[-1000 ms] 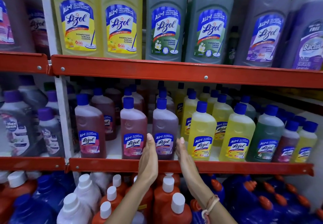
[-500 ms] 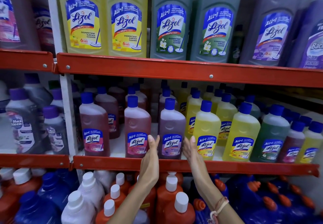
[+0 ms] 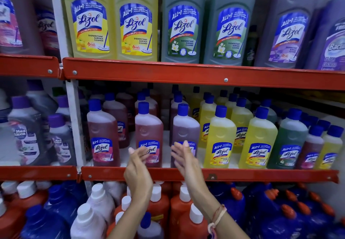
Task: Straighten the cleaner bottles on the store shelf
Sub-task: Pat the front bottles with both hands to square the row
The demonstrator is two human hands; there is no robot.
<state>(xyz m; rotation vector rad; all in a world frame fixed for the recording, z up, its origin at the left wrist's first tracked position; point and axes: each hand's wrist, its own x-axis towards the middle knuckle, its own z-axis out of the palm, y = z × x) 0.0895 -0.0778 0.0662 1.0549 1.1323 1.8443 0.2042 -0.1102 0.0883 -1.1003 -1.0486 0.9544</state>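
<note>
Small blue-capped cleaner bottles stand in rows on the middle shelf (image 3: 242, 175). At the front are a pink bottle (image 3: 149, 126), a purple bottle (image 3: 184, 126) and a yellow bottle (image 3: 220, 138). My left hand (image 3: 138, 171) is raised in front of the pink bottle's label, fingers apart and blurred, holding nothing. My right hand (image 3: 186, 160) is raised before the purple bottle's lower label, fingers spread, also holding nothing. I cannot tell whether either hand touches a bottle.
Large yellow, green and purple cleaner bottles line the top shelf (image 3: 186, 74). Below are orange bottles with white caps (image 3: 158, 207) and dark blue jugs (image 3: 280, 216). A white upright post (image 3: 74, 126) divides off a left bay with grey-purple bottles (image 3: 28, 138).
Both hands have let go of the purple bottle's sides and shifted left; the left hand now sits before the pink bottle. The view has moved closer.
</note>
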